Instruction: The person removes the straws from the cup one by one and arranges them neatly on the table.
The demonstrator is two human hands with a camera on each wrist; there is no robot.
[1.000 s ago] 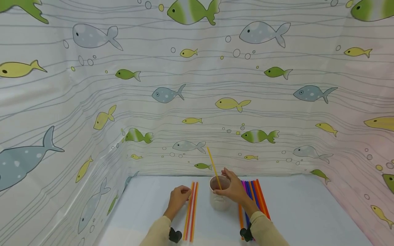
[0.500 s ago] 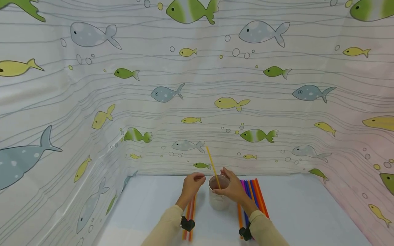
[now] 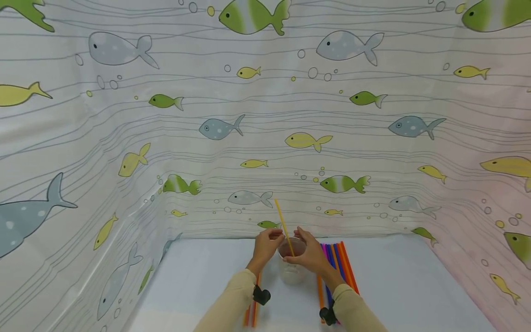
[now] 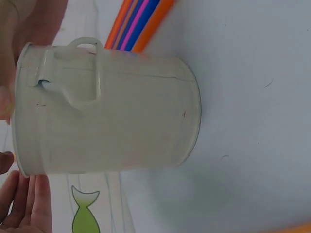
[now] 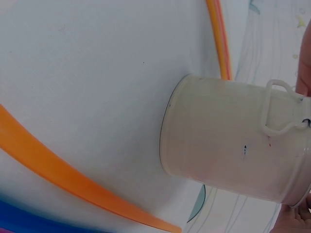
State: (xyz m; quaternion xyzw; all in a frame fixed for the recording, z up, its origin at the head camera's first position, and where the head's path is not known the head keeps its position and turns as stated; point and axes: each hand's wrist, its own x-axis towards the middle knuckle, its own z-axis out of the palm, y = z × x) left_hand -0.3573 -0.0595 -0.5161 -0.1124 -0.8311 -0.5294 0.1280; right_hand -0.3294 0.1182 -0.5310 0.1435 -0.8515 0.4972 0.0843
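A white cup (image 3: 292, 272) with a small loop handle stands on the table, its rim facing up. One yellow straw (image 3: 283, 223) leans out of it to the left. My right hand (image 3: 313, 253) holds the cup near the rim from the right, thumb at the near side and fingers toward the far side. At the rim's left side is my left hand (image 3: 265, 249), fingers loosely bent and fingertips close to the straw. In the left wrist view, the left fingers (image 4: 34, 201) lie extended beside the rim.
Orange straws (image 3: 250, 318) lie left of the cup, partly under my left wrist. Several orange, blue and pink straws (image 3: 342, 258) lie in a row on the right, some hidden by my right arm. A fish-print sheet (image 3: 215, 161) encloses the white table (image 3: 398, 286).
My left hand has moved from the straws on the left over to the cup's rim. The right hand has stayed on the cup, and the yellow straw still leans in it.
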